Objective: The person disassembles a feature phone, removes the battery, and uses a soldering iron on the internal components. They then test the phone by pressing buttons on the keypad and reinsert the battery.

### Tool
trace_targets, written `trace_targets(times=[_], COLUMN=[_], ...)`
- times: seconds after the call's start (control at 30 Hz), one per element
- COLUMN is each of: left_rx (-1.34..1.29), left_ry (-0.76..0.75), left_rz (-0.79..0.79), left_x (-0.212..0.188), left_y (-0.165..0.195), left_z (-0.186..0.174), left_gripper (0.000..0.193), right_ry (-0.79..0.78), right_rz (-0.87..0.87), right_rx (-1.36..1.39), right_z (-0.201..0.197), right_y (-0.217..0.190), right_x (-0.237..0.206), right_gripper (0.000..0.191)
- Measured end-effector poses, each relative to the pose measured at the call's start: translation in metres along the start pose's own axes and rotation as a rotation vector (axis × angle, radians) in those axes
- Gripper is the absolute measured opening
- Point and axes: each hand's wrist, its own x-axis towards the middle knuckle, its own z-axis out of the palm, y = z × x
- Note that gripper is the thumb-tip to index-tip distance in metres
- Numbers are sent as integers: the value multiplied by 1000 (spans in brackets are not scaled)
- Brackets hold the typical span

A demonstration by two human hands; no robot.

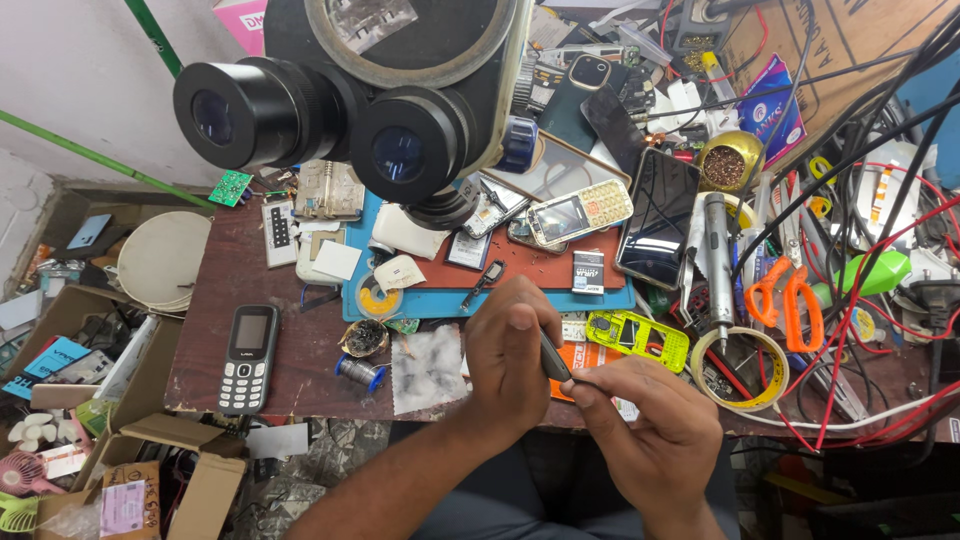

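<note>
Over the table edge (300, 395), both hands, left hand (510, 355) and right hand (655, 420), pinch what may be tweezers (553, 357).

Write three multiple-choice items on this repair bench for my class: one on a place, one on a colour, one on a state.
1. Where does the dark keypad phone lie?
A. on the bare brown table, left of the hands
B. on the blue mat
C. in a cardboard box

2. What colour are the scissors' handles?
A. green
B. orange
C. white

3. What are the hands doing?
A. resting flat on the table
B. both gripping one small dark part
C. holding the microscope

Answers:
1 A, it sits alone on the wood near the table's left edge.
2 B, both loops are bright orange.
3 B, the left hand and right hand meet around it above the table's edge.
</note>
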Motion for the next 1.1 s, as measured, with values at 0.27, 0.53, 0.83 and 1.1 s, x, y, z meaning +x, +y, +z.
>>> trace_targets(times=[0.27, 0.53, 0.83, 1.1], left_rx=[9, 25, 121, 235], left_ry=[-55, -76, -62, -38], left_rz=[49, 47, 148, 271], left_x=[3, 3, 5, 4], left_y=[1, 4, 4, 0], left_z=[-3, -5, -5, -8], left_gripper=[52, 51, 37, 36], right_ry=[-27, -33, 44, 80], right_rz=[63, 38, -139, -314], right_rx=[16, -35, -253, -415], right_z=[-2, -3, 0, 2], right_y=[-2, -6, -8, -7], right_x=[-1, -4, -3, -6], right_gripper=[11, 10, 16, 20])
